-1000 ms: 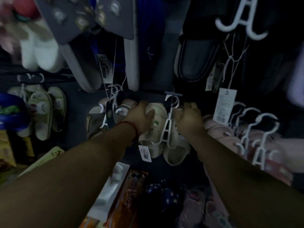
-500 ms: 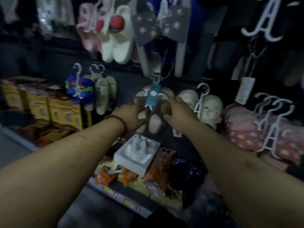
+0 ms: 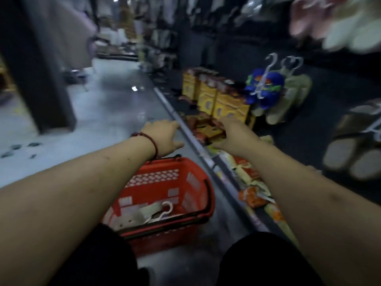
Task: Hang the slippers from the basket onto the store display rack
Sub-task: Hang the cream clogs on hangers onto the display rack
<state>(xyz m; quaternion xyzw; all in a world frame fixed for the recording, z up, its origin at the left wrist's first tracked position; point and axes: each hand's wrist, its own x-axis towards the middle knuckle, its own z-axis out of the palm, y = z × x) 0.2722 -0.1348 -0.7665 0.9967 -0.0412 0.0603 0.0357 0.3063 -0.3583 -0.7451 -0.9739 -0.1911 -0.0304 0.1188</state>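
We see both our bare forearms stretched forward, side by side and apart. Our left hand (image 3: 162,138), a red cord bracelet (image 3: 150,142) at its wrist, is empty, fingers loosely spread. Our right hand (image 3: 235,134) is likewise empty, palm down.

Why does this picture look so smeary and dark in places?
Head view: motion blur smears the hanging slippers at top right; the display rack side is dim, while the floor glares pale; the red basket is fairly sharp; wide-angle distortion stretches both forearms.
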